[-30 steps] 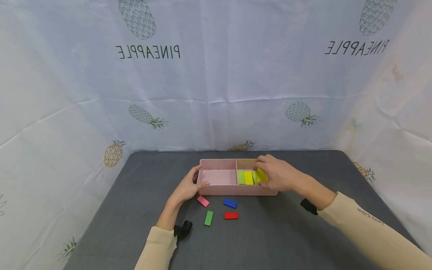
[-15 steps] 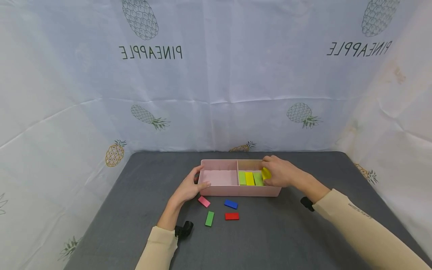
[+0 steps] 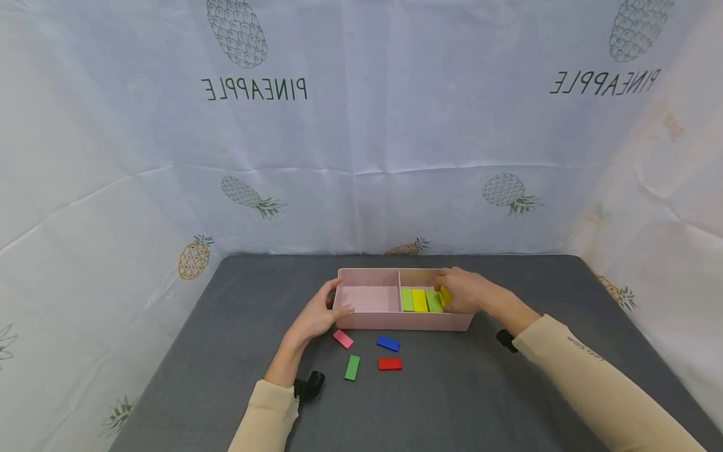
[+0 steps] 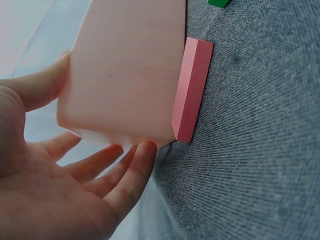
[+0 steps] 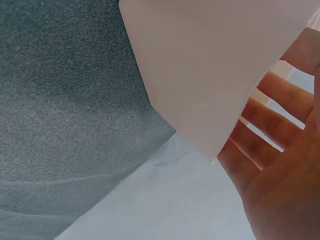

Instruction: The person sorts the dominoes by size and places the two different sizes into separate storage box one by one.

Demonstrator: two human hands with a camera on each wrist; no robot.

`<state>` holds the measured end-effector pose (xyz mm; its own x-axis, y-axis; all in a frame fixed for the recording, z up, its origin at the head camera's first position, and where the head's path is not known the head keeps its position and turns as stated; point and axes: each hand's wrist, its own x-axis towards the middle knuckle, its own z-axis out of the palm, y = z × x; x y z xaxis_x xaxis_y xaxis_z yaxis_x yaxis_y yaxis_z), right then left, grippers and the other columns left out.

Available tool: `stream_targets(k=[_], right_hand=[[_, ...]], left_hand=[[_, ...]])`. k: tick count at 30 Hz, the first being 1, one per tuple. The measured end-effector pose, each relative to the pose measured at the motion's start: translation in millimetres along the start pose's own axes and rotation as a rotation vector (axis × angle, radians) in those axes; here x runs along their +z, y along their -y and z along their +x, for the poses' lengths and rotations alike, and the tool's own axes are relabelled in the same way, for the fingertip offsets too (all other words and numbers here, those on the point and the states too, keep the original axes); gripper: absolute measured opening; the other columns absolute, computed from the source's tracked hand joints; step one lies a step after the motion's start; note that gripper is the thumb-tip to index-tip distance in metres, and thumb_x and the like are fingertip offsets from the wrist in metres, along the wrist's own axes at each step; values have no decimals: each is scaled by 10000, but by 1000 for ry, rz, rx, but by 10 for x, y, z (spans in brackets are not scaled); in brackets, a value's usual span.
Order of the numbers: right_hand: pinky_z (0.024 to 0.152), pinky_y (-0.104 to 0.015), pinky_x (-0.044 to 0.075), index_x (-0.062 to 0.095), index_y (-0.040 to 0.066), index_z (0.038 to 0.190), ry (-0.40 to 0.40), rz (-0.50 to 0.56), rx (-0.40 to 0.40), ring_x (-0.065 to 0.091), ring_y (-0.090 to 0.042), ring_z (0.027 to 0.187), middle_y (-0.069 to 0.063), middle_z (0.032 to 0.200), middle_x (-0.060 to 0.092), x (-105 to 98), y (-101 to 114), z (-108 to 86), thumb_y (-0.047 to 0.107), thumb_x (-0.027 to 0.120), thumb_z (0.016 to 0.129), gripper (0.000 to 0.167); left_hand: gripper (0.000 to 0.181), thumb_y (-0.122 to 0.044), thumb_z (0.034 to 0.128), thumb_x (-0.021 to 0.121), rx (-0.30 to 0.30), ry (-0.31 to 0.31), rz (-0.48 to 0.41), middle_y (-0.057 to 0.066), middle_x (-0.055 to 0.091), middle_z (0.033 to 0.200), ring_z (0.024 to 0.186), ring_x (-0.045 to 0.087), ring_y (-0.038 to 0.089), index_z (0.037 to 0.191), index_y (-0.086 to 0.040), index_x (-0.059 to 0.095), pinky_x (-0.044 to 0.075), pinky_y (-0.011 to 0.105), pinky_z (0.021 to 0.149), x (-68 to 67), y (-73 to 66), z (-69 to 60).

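A pink two-compartment box (image 3: 369, 298) stands near the back of the table. My left hand (image 3: 314, 315) grips its left end, the thumb on the front rim and the fingers against the end wall, also in the left wrist view. My right hand (image 3: 464, 291) reaches over the rim into the right compartment and holds a yellow block (image 3: 445, 295), partly hidden by the fingers. In the right wrist view the fingertips are hidden behind the box wall. Left of it lie a light green block (image 3: 433, 301), a yellow one and another light green one, side by side.
In front of the box lie a pink block (image 3: 342, 339), a blue block (image 3: 388, 343), a green block (image 3: 352, 368) and a red block (image 3: 390, 364). The pink one is close to the box's front wall. A pineapple-print cloth (image 3: 361, 125) hangs behind the grey table (image 3: 452, 402).
My right hand first moved right inside the compartment with the yellow block, uncovering the light green block, then shifted slightly back left and lower. The left hand keeps its grip on the box.
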<state>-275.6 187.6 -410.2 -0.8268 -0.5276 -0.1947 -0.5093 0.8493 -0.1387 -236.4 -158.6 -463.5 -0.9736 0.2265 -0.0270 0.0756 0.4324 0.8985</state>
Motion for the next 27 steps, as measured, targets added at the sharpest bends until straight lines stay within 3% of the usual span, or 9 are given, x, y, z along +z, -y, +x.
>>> stream_targets(k=[12,21,27], right_hand=[[967,-525,490,715,91,1168,18,-67,14,569,-291,1051,-109,1267,615,91,-22,89,224,835,818,394],[911,-491,498,707,108,1155,-41,-29,-35,560,-233,975,-64,1169,645,158,-63,104,245,842,826,381],[916,-529,500,693,86,1234,-58,38,-26,579,-288,1083,-90,1247,632,84,-30,37,205,776,876,386]], left_hand=[[771,-224,932,744,-9,-14,-2,201,359,1583,1395,403,474,1576,-86,342,391,622,1066,25,-21,1],[766,-226,932,741,-10,-17,4,205,372,1574,1370,437,459,1575,-86,347,417,614,1043,20,-16,8],[769,-222,930,744,-11,-20,-4,204,373,1573,1373,433,462,1573,-82,346,414,615,1047,11,-4,2]])
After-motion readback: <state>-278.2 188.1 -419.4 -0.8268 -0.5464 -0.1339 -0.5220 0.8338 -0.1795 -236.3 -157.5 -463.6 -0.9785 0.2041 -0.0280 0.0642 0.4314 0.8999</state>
